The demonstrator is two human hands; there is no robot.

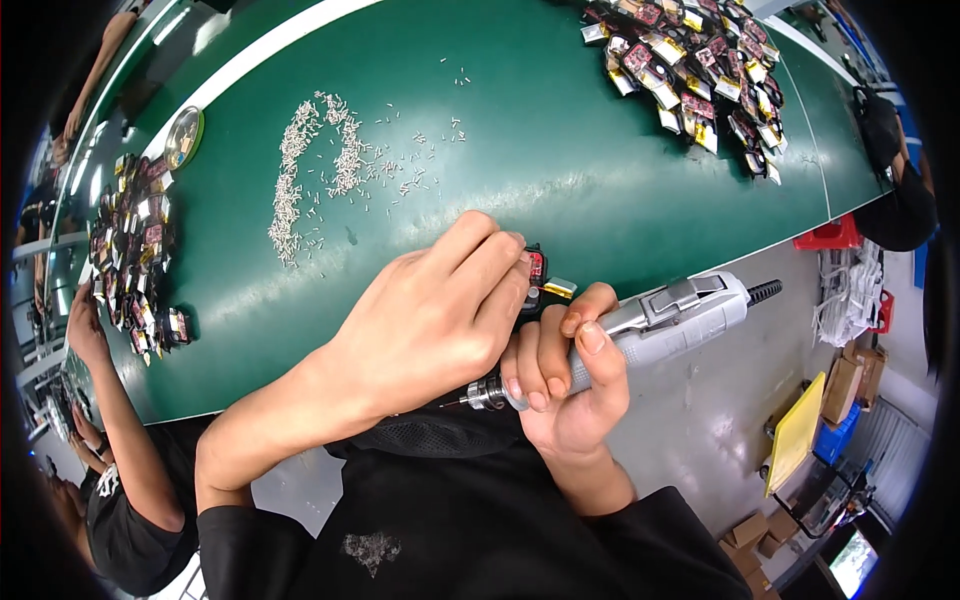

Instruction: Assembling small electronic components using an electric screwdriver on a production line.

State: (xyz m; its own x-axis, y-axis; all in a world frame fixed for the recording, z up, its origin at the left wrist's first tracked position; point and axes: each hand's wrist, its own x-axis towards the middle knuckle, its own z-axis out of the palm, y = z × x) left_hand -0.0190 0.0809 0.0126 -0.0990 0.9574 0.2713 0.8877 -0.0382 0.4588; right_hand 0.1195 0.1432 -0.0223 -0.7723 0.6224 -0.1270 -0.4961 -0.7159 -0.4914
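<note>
My right hand is wrapped round a grey and white electric screwdriver, held aslant at the table's near edge. Its thin bit points to the lower left, below my left wrist, and its black cord end points to the upper right. My left hand is closed, the fingertips pressed together at the left side of a small black device with a red circuit board. A silver and yellow battery piece sticks out at that device's right. What the left fingertips pinch is hidden, and the hand covers part of the device.
Small silver screws lie scattered on the green table. Piles of similar devices stand at the far right and left, near a round dish. A co-worker's arm reaches in at left.
</note>
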